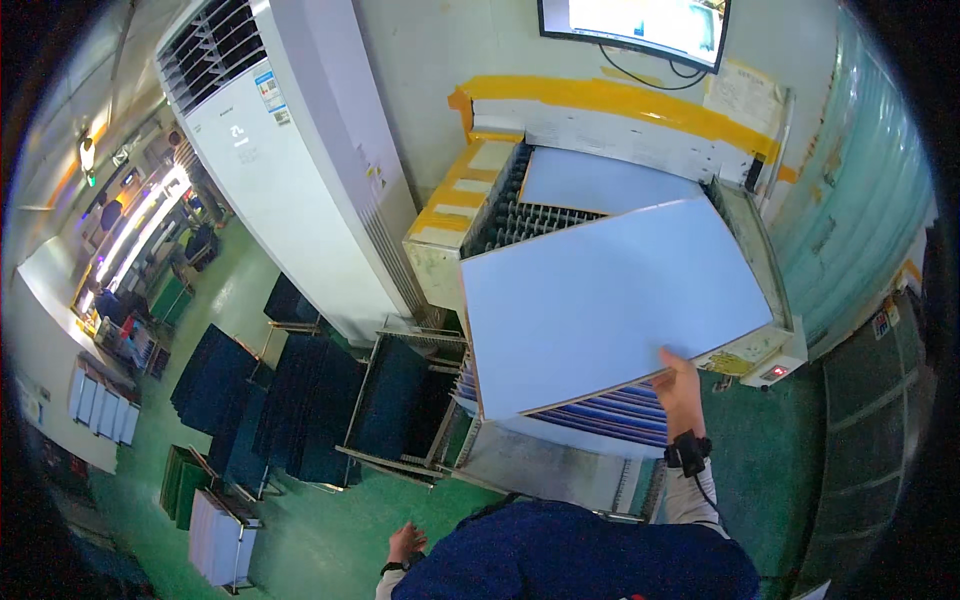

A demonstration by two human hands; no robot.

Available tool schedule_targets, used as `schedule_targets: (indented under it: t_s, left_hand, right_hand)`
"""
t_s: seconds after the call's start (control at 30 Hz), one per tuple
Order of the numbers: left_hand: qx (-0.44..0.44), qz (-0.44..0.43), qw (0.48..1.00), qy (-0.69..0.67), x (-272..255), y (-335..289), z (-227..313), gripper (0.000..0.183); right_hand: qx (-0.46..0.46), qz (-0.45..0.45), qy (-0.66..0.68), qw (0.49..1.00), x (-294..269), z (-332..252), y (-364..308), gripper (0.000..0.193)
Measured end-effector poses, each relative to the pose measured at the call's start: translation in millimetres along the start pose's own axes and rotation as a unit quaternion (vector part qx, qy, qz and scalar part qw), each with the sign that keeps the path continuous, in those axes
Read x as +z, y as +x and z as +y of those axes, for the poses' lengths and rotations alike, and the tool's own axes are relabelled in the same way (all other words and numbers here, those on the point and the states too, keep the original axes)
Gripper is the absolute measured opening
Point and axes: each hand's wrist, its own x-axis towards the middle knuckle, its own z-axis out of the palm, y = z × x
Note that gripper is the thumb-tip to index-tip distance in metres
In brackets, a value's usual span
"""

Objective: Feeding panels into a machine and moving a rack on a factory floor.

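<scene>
My right hand (682, 393) is closed on the near edge of a large pale blue-white rectangular panel (610, 300). The panel is tilted over the near end of a roller conveyor (562, 217) and hides much of it. Another such panel (610, 180) lies on the rollers farther back. Just below the held panel, a metal rack (545, 455) holds several upright panels (610, 425), close to my right hand. My left hand (405, 543) hangs low beside my body, fingers curled, with nothing visible in it.
A tall white air conditioner (285, 170) stands left of the conveyor. Racks of dark panels (310, 410) line the green floor (350, 530) to the left. A screen (640, 25) hangs on the wall above, and clear plastic strips (850, 190) hang at right. People work far left.
</scene>
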Motion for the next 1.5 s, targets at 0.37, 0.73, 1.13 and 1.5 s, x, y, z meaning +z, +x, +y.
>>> schedule_targets:
  t_s: [0.37, 0.73, 1.13, 1.5]
  left_hand:
    - [0.02, 0.011, 1.0, -0.005, 13.7, -13.4, -17.5, 0.038]
    - [-0.006, 0.044, 0.997, -0.063, 33.3, -45.6, -9.3, 0.024]
    - [0.003, 0.051, 0.999, -0.015, 30.5, -47.5, -13.0, 0.038]
    - [0.007, 0.053, 0.998, 0.017, 38.9, -54.1, -3.6, 0.032]
  right_hand:
    - [0.034, -0.022, 0.096, 0.995, -6.0, 14.1, 39.7, 0.011]
    - [0.099, 0.015, 0.198, 0.975, 28.0, 43.5, 69.0, 0.011]
    - [0.205, -0.103, 0.032, 0.973, 32.9, 48.3, 76.8, 0.022]
    - [0.193, -0.097, 0.009, 0.976, 38.4, 40.4, 106.1, 0.027]
